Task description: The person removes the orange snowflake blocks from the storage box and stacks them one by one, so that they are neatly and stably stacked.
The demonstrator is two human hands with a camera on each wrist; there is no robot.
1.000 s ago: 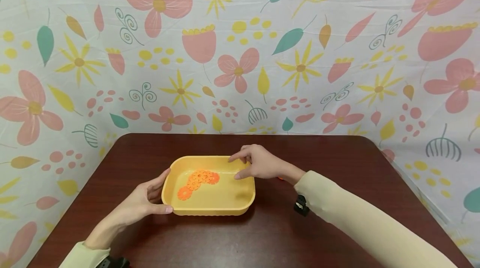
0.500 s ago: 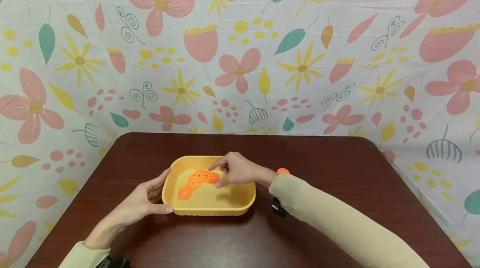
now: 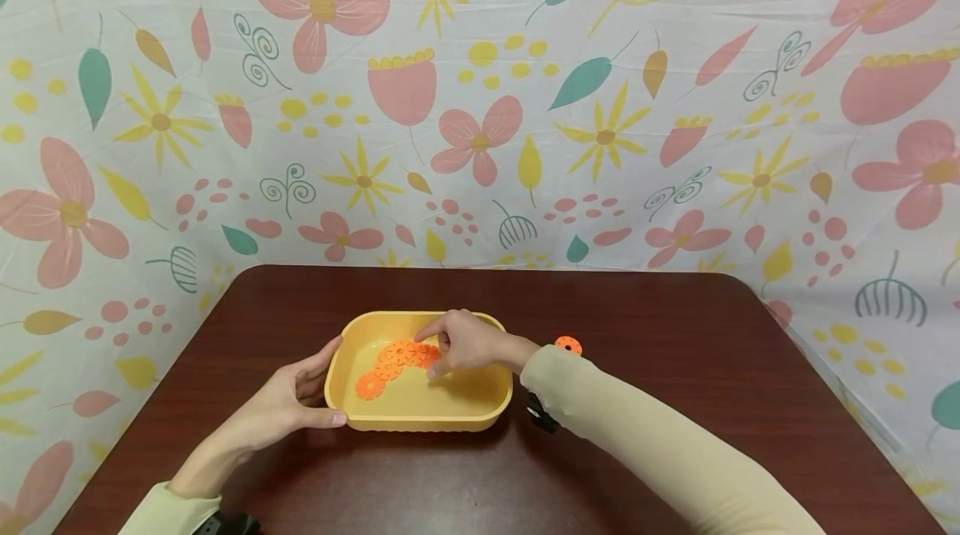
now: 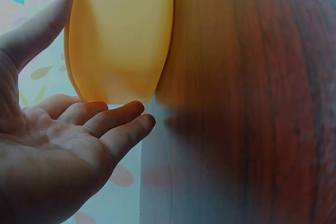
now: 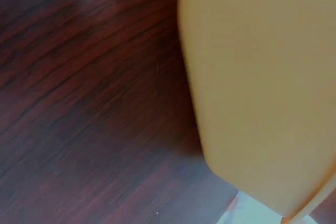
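Note:
In the head view, a yellow plastic tray (image 3: 465,412) stands on the table, with several flat orange slotted discs (image 3: 370,386) overlapping in its left half. My left hand (image 3: 273,406) grips the tray's left end, thumb at the front corner and fingers at the side wall. The left wrist view also shows the left hand (image 4: 63,140) against the tray (image 4: 123,30). Over the tray reaches my right hand (image 3: 474,342), index finger and thumb apart on either side of the rightmost discs. Its fingers are out of sight in the right wrist view, where the tray's wall (image 5: 262,77) fills the right.
One more orange disc (image 3: 568,345) lies on the dark brown table (image 3: 645,310), just beyond the right sleeve (image 3: 645,418). A flower-printed cloth (image 3: 480,210) hangs behind the table. The tray's raised rim surrounds the discs.
My right hand has moved left from the tray's right rim to the discs, slowing at the end. The disc on the table has come into view behind the sleeve. The left hand stays put.

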